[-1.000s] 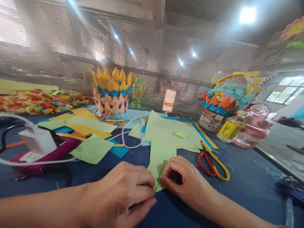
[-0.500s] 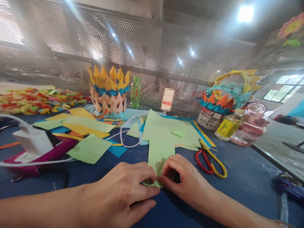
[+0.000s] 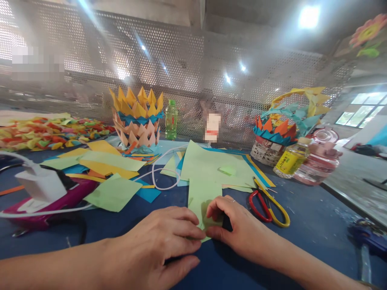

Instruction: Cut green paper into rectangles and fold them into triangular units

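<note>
A pale green paper strip lies on the dark blue table, its near end partly hidden by my fingers. My left hand rests over the strip's near left corner, fingers stretched and pressing down, thumb apart. On the right, the curled thumb and fingers of my right hand hold the strip's near edge, close to my left fingertips. Beyond it lies a larger pale green sheet with a small folded green piece on top. Scissors with red and yellow handles lie right of my right hand.
At left are a purple power strip with a white charger, cut paper and a heap of colourful folded pieces. Folded-paper baskets and bottles stand behind. A blue glue gun lies far right.
My left fingers have slid slightly right and flattened over the paper's near edge. My right thumb and fingertips have shifted slightly right.
</note>
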Motion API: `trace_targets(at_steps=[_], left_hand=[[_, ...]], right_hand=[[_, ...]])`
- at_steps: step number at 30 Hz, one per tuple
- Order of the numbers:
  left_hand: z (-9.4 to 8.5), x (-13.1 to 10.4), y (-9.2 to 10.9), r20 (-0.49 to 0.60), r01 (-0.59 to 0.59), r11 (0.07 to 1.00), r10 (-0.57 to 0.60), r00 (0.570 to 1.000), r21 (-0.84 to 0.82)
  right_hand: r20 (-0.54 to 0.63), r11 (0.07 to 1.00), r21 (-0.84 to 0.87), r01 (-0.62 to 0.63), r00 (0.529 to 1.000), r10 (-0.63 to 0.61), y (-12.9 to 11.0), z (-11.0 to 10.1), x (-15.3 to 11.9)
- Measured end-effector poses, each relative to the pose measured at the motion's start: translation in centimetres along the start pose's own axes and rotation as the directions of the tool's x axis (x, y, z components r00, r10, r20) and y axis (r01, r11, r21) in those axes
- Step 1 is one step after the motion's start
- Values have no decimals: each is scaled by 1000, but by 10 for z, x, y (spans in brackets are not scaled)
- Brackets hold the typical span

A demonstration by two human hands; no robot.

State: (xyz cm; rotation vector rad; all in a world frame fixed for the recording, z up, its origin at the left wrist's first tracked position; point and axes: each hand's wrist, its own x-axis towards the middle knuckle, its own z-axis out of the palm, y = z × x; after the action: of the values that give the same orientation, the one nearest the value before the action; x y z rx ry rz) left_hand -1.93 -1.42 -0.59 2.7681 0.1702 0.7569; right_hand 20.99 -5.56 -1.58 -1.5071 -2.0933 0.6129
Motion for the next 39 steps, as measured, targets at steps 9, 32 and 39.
trace_targets(at_steps=[9,32,39], left_hand=[[0,7,-1,25,-14,998,16,1000,-53],[0,8,1,85,8,1000,-10,996,17],[-2,8,1,25,-6,999,5,1000,34]], right_hand=[[-51,999,-29,39,998,-41,-5,3,-2],[39,991,123,-57,998,52,1,-4,2],[58,989,129,-70,996,63,0,-6,1]])
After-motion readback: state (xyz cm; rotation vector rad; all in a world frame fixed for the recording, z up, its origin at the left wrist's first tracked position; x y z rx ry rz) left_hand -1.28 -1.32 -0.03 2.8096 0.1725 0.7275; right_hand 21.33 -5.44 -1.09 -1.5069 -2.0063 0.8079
